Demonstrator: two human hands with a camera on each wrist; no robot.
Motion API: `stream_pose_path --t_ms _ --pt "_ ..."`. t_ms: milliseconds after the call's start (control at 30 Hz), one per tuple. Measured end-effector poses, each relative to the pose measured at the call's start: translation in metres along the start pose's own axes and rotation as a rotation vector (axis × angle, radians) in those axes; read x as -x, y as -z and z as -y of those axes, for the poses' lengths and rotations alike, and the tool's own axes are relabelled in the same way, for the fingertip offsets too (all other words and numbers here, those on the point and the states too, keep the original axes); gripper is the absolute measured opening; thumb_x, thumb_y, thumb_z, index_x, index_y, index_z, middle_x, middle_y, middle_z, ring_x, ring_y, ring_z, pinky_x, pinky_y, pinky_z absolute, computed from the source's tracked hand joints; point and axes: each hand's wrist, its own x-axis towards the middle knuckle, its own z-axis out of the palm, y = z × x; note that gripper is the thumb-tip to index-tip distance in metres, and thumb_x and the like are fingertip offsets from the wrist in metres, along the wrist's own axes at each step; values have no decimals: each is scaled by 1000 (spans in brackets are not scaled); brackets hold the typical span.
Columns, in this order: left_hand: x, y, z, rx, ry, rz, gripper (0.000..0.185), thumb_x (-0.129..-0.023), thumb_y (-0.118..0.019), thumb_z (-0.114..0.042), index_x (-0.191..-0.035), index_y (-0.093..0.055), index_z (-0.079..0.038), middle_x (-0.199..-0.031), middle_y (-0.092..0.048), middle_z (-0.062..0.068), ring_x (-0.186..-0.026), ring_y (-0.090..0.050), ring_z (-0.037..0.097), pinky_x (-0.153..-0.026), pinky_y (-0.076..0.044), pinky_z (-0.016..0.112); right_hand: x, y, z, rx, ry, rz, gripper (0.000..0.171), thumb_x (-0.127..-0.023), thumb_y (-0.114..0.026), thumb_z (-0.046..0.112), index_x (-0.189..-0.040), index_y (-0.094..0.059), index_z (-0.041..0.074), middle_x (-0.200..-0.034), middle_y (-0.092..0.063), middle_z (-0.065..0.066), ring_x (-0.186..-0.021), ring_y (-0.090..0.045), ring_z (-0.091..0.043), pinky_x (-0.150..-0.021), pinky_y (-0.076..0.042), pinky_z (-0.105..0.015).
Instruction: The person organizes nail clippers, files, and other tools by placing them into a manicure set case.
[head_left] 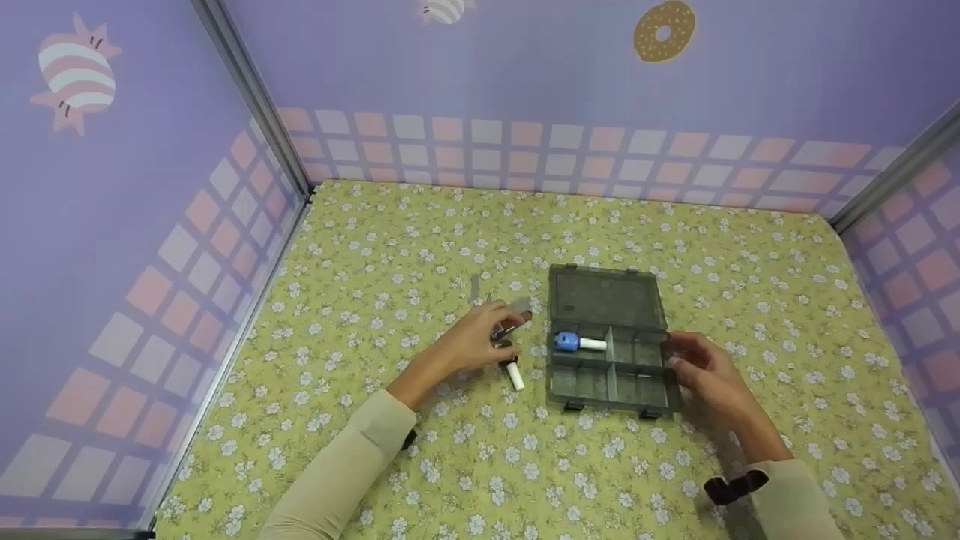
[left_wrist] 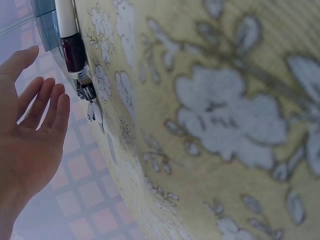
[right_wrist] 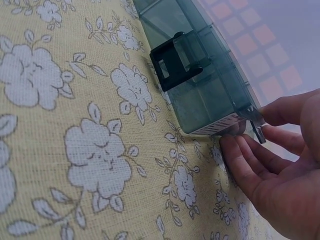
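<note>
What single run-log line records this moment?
left hand: open over small metal tools | right hand: touches grey plastic compartment box | blue-capped white tube: in box

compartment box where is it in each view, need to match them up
Head: the compartment box lies open right of centre, the right hand at its right end.
Left wrist: only a grey-blue corner at the top left edge, probably the box.
Right wrist: upper middle, with a black latch; fingers touch its lower corner.
Shared landmark: the yellow floral cloth under it.
</note>
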Motion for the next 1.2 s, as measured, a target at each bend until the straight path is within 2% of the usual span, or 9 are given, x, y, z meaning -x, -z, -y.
stream_pose_path --t_ms 500,833,1100,1200 --pt "4 -1 1 71 31 64 46 -98 -79 -22 -138 -67 -4 -131 -64 8 -118 -65 27 -100 -56 42 2 -3 -4 3 9 -6 50 -109 -60 9 -155 -44 -3 -148 -53 -26 -129 -57 -30 -95 -55 -24" --pt "6 -1 1 80 64 163 54 -98 -77 -13 -148 -58 -5 -142 -61 9 -129 -61 23 -108 -52 39 1 -2 -1 12 18 -5 50 -109 -59 8 -155 -44 -4 -147 -53 -28 -129 -57 -30 -94 -54 -23" --pt "7 -3 0 43 34 218 45 -99 -69 -3 -143 -60 -4 -132 -62 9 -106 -63 18 -88 -54 35 4 -4 -3 6 11 0 51 -111 -58 12 -156 -42 -3 -150 -50 -26 -128 -56 -27 -92 -55 -25" --pt "8 -5 0 -8 32 224 45 -98 -69 -3 -142 -61 -5 -129 -62 8 -105 -61 16 -88 -54 33 3 -4 -3 18 9 -1 50 -111 -58 13 -156 -43 -3 -150 -51 -25 -129 -56 -29 -92 -55 -24"
